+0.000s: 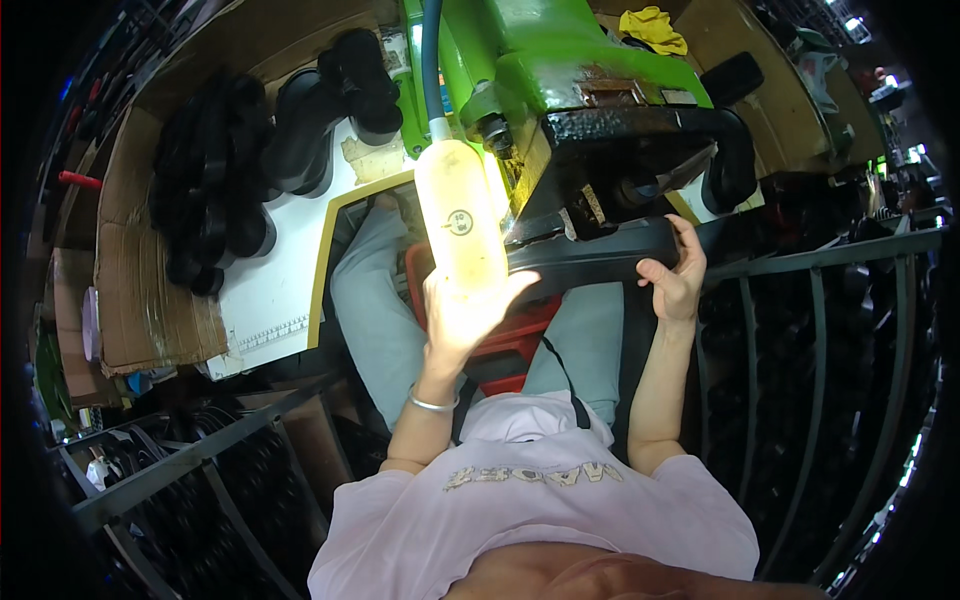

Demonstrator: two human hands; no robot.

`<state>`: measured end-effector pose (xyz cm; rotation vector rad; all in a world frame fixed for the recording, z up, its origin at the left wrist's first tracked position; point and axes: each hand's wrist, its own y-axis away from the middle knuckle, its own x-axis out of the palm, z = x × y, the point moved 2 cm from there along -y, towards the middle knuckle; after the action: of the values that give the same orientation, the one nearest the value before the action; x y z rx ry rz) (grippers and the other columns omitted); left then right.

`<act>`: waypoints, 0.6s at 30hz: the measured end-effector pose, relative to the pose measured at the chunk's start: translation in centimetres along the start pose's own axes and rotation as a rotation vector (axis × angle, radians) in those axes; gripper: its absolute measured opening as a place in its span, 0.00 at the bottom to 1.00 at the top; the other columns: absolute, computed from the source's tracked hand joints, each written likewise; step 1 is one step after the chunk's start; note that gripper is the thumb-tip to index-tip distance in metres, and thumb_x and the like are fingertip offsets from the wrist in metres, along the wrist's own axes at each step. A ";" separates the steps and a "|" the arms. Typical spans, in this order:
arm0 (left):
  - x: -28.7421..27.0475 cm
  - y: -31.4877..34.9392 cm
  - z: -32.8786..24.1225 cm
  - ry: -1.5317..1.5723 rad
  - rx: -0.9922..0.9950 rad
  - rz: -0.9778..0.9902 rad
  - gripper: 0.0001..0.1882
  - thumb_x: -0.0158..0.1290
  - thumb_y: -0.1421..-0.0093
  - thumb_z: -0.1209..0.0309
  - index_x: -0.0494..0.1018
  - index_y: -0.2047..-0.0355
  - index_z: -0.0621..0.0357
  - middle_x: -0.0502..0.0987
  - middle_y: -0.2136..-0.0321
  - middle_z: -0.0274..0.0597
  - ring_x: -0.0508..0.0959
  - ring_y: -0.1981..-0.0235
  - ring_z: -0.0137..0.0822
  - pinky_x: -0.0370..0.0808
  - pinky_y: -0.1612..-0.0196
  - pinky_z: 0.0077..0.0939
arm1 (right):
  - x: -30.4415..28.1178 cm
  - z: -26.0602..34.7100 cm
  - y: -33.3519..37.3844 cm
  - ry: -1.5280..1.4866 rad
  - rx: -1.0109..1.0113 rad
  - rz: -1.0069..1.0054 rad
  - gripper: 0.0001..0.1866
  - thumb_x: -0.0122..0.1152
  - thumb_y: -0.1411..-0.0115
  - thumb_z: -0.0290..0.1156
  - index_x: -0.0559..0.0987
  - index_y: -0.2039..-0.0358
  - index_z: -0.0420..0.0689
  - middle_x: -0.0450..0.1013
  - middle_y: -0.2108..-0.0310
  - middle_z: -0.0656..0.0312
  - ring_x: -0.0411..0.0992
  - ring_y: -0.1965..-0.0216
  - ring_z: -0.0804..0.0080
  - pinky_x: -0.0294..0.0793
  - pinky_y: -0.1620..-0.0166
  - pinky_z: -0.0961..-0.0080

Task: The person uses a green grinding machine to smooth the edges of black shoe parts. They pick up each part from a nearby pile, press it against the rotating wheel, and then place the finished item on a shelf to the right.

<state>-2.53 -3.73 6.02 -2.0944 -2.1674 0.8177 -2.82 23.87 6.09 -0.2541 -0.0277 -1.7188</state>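
Note:
A long, smooth black shoe sole [600,258] lies crosswise below the head of a green machine [560,60]. My right hand [675,275] grips its right end, with the fingers curled over the far edge and the thumb on the near side. At the left end is my left hand [462,315], its thumb stretched along the sole. A glowing lamp [460,215] covers most of the left hand's fingers, and its glare washes out that hand. The sole's far edge passes beneath dark machine parts [610,150].
Black shoe pieces [215,170] are heaped on the white, yellow-edged table [265,285] at left, against a cardboard wall [150,290]. Metal racks [830,255] with black items flank me on both sides. A yellow cloth [653,30] rests at the back right. A red stool [510,350] shows beneath me.

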 end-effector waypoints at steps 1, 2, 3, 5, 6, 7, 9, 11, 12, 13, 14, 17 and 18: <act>0.7 -0.2 0.4 -0.066 0.094 -0.043 0.21 0.69 0.52 0.69 0.76 0.61 0.67 0.79 0.75 0.41 0.77 0.76 0.34 0.77 0.68 0.25 | -0.2 0.2 -0.4 0.004 0.007 -0.019 0.33 0.72 0.58 0.20 0.69 0.50 0.34 0.73 0.64 0.58 0.73 0.70 0.78 0.69 0.78 0.88; 1.3 -0.4 1.2 -0.124 0.159 -0.128 0.21 0.70 0.53 0.67 0.77 0.62 0.65 0.78 0.76 0.40 0.75 0.79 0.35 0.76 0.71 0.25 | -0.1 0.4 -0.7 0.004 0.026 -0.022 0.33 0.72 0.58 0.21 0.69 0.50 0.33 0.73 0.64 0.58 0.73 0.70 0.78 0.68 0.79 0.88; 1.6 -0.5 1.4 -0.123 0.164 -0.127 0.21 0.70 0.53 0.67 0.77 0.61 0.65 0.78 0.76 0.40 0.76 0.79 0.35 0.76 0.70 0.25 | -0.2 0.6 -0.9 0.006 0.028 -0.017 0.33 0.72 0.58 0.21 0.69 0.50 0.33 0.73 0.64 0.58 0.73 0.71 0.78 0.68 0.79 0.88; 1.5 -0.8 1.7 -0.103 0.155 -0.116 0.22 0.70 0.53 0.67 0.77 0.61 0.65 0.79 0.74 0.40 0.77 0.78 0.34 0.77 0.69 0.24 | 0.0 0.8 -1.2 0.008 0.035 -0.005 0.32 0.73 0.57 0.22 0.69 0.50 0.33 0.73 0.64 0.58 0.73 0.71 0.78 0.67 0.80 0.89; 1.3 -0.7 1.9 -0.089 0.141 -0.104 0.22 0.70 0.53 0.67 0.77 0.61 0.65 0.80 0.73 0.41 0.77 0.77 0.34 0.77 0.69 0.24 | 0.3 0.9 -1.2 0.043 0.040 0.010 0.33 0.73 0.57 0.23 0.69 0.50 0.33 0.73 0.64 0.58 0.72 0.72 0.79 0.66 0.81 0.90; 1.0 -0.6 2.0 -0.056 0.109 -0.081 0.22 0.70 0.53 0.67 0.77 0.61 0.65 0.80 0.72 0.41 0.78 0.76 0.33 0.77 0.68 0.24 | 0.5 0.9 -1.3 0.052 0.047 0.022 0.33 0.74 0.58 0.23 0.69 0.50 0.33 0.73 0.64 0.58 0.72 0.72 0.80 0.65 0.82 0.90; 0.3 -0.3 2.0 0.045 0.019 -0.044 0.21 0.70 0.53 0.68 0.77 0.61 0.66 0.81 0.71 0.41 0.79 0.73 0.30 0.77 0.66 0.23 | 1.0 0.8 -1.6 0.070 0.065 0.047 0.34 0.74 0.58 0.24 0.69 0.50 0.33 0.73 0.64 0.58 0.72 0.72 0.80 0.64 0.82 0.91; -0.5 -0.1 1.8 0.179 -0.098 -0.013 0.21 0.69 0.53 0.70 0.77 0.61 0.66 0.81 0.69 0.41 0.79 0.70 0.28 0.77 0.64 0.22 | 1.9 0.8 -1.5 0.058 0.079 0.059 0.34 0.74 0.59 0.24 0.69 0.51 0.33 0.73 0.64 0.58 0.71 0.72 0.82 0.64 0.82 0.92; -0.9 0.0 1.6 0.197 -0.114 -0.030 0.20 0.69 0.53 0.70 0.77 0.61 0.66 0.81 0.69 0.40 0.79 0.70 0.27 0.77 0.63 0.22 | 2.3 0.8 -1.5 0.048 0.088 0.064 0.34 0.74 0.58 0.24 0.69 0.51 0.33 0.73 0.64 0.58 0.71 0.73 0.82 0.63 0.82 0.92; -1.3 0.1 1.5 0.215 -0.129 -0.046 0.20 0.69 0.53 0.71 0.77 0.61 0.66 0.81 0.69 0.39 0.79 0.69 0.26 0.76 0.63 0.22 | 2.8 0.7 -1.4 0.039 0.096 0.069 0.34 0.74 0.58 0.24 0.69 0.51 0.33 0.74 0.64 0.58 0.71 0.73 0.82 0.63 0.82 0.92; -1.8 0.2 1.5 0.234 -0.145 -0.062 0.19 0.69 0.53 0.71 0.78 0.62 0.66 0.81 0.70 0.38 0.79 0.69 0.26 0.76 0.62 0.22 | 3.4 0.7 -1.2 0.025 0.113 0.069 0.33 0.74 0.59 0.23 0.70 0.51 0.33 0.74 0.64 0.58 0.71 0.73 0.83 0.63 0.82 0.92; -3.4 1.3 3.1 0.300 -0.215 -0.091 0.18 0.68 0.54 0.72 0.78 0.64 0.65 0.81 0.71 0.37 0.79 0.70 0.26 0.75 0.62 0.23 | 5.0 0.6 -0.7 0.008 0.123 0.150 0.30 0.73 0.59 0.20 0.71 0.54 0.34 0.75 0.65 0.60 0.72 0.73 0.84 0.63 0.82 0.91; -4.0 1.2 2.9 0.258 -0.217 -0.088 0.17 0.68 0.55 0.72 0.77 0.66 0.64 0.81 0.72 0.38 0.79 0.71 0.27 0.75 0.63 0.24 | 5.6 0.6 -0.4 0.021 0.121 0.155 0.29 0.73 0.59 0.20 0.71 0.54 0.35 0.75 0.65 0.60 0.72 0.72 0.83 0.66 0.81 0.90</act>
<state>-2.02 -8.55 4.45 -2.0402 -2.2707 0.2967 -3.94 18.63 7.72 -0.1444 -0.0938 -1.5588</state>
